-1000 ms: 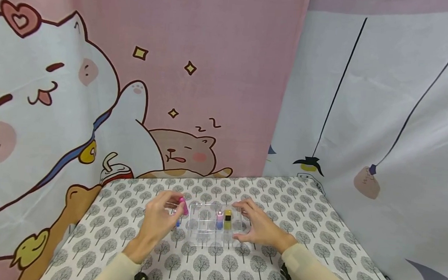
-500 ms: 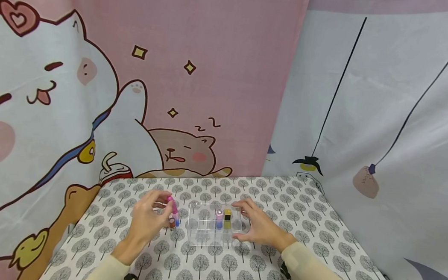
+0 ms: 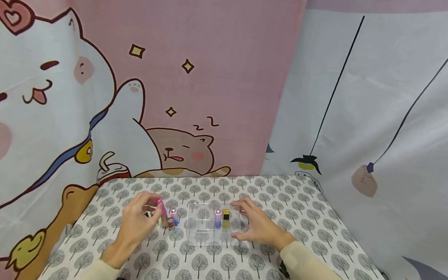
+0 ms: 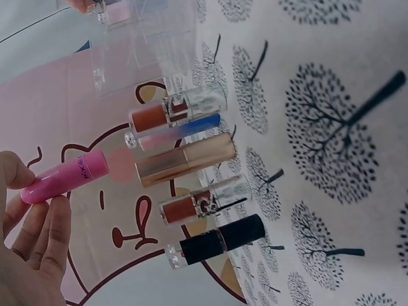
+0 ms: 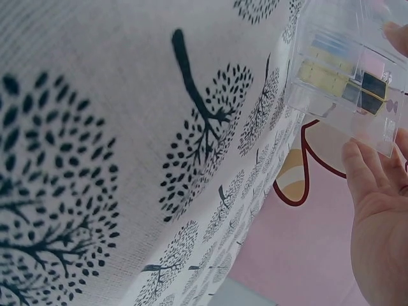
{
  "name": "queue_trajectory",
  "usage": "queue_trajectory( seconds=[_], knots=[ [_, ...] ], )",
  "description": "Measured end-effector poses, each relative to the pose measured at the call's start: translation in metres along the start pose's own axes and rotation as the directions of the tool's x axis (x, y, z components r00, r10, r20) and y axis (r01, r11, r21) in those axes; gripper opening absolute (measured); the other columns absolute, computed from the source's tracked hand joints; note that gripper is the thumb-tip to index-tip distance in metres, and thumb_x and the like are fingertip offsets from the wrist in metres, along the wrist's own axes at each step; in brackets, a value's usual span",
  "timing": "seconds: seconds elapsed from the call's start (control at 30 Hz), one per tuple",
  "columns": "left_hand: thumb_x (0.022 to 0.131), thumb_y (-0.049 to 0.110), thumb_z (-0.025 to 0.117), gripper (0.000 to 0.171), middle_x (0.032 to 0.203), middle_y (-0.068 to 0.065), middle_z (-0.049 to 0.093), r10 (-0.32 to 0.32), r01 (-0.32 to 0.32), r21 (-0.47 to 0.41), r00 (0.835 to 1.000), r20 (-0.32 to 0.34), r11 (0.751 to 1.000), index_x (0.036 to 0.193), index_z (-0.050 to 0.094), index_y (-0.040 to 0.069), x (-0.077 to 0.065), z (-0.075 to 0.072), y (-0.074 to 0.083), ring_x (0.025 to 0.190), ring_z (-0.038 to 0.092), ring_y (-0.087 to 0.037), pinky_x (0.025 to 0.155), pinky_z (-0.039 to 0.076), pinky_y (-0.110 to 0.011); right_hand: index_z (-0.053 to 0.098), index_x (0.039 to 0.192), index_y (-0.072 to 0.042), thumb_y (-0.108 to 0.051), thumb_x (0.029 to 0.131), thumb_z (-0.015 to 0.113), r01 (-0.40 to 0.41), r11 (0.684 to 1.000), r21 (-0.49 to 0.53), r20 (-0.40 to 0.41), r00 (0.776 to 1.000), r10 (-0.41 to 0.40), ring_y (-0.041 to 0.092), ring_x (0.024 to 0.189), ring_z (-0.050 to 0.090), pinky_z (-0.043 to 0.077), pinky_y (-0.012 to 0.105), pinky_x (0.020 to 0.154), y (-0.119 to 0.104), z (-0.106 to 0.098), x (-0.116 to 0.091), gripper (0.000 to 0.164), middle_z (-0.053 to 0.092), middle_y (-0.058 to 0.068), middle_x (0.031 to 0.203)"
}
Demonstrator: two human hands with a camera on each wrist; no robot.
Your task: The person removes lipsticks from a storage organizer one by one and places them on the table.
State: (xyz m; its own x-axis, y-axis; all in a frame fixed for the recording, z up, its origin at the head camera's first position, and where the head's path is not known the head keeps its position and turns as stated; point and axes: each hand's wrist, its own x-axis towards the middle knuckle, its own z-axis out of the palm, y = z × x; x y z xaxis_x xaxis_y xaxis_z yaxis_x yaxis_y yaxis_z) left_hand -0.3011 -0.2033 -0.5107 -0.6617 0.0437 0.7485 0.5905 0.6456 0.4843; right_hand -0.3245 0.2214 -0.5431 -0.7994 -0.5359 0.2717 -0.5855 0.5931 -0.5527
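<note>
My left hand (image 3: pixel 138 216) pinches a glossy pink lipstick tube (image 4: pixel 67 177) between thumb and fingertips, left of a clear compartment organizer (image 3: pixel 202 237). In the left wrist view a row of makeup tubes stands beyond it: a clear lip gloss with brown-orange filling (image 4: pixel 150 118), a pink-and-blue tube (image 4: pixel 182 132), a gold tube (image 4: pixel 188 159), a second brown gloss (image 4: pixel 182 212) and a black tube (image 4: pixel 223 239). My right hand (image 3: pixel 257 225) grips the organizer's right end, thumb in front, fingers behind. Inside stand another pink-and-blue tube (image 3: pixel 218 219) and a yellow tube with black (image 5: pixel 325 76).
A white cloth with grey tree prints (image 3: pixel 201 263) covers the table. Behind it hangs a pink curtain with cartoon animals (image 3: pixel 227 93), and a pale curtain (image 3: pixel 366 80) closes off the right side.
My left hand has moved left, away from the organizer, with the pink lipstick tube, and more of the standing tubes now shows. My right hand has stayed at the organizer.
</note>
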Motion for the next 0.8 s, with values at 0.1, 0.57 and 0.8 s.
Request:
queue_trajectory(
  seconds=[0.1, 0.57, 0.8],
  knots=[
    [0.088, -0.011, 0.091, 0.029, 0.105, -0.008, 0.082, 0.013, -0.013, 0.008, 1.000, -0.009, 1.000, 0.111, 0.081, 0.002, -0.002, -0.004, -0.003, 0.085, 0.081, -0.021, 0.077, 0.070, -0.017, 0.052, 0.170, -0.016, -0.037, 0.089, 0.104, 0.016, 1.000, 0.001, 0.004, 1.000, -0.016, 0.034, 0.147, 0.069, 0.063, 0.047, 0.125, -0.001, 0.000, 0.002, 0.098, 0.056, 0.008, 0.162],
    [0.085, -0.013, 0.093, 0.030, 0.098, -0.007, 0.078, 0.084, -0.085, 0.029, 0.996, 0.038, 0.996, 0.107, 0.079, 0.003, -0.018, 0.004, -0.012, 0.076, 0.077, -0.017, 0.068, 0.070, -0.024, 0.051, 0.170, -0.023, -0.041, 0.088, 0.104, -0.008, 1.000, -0.029, -0.011, 1.000, 0.007, 0.033, 0.142, 0.072, 0.066, 0.050, 0.121, 0.001, -0.001, -0.001, 0.100, 0.056, 0.004, 0.161],
    [0.082, -0.015, 0.092, 0.031, 0.093, -0.005, 0.078, 0.079, -0.081, 0.025, 0.994, 0.074, 0.996, 0.104, 0.080, 0.004, -0.021, 0.007, -0.013, 0.073, 0.075, -0.016, 0.065, 0.070, -0.028, 0.051, 0.171, -0.019, -0.042, 0.088, 0.103, -0.012, 1.000, -0.011, -0.008, 1.000, 0.012, 0.032, 0.143, 0.072, 0.066, 0.048, 0.122, 0.002, 0.001, -0.002, 0.100, 0.055, 0.002, 0.161]
  ],
)
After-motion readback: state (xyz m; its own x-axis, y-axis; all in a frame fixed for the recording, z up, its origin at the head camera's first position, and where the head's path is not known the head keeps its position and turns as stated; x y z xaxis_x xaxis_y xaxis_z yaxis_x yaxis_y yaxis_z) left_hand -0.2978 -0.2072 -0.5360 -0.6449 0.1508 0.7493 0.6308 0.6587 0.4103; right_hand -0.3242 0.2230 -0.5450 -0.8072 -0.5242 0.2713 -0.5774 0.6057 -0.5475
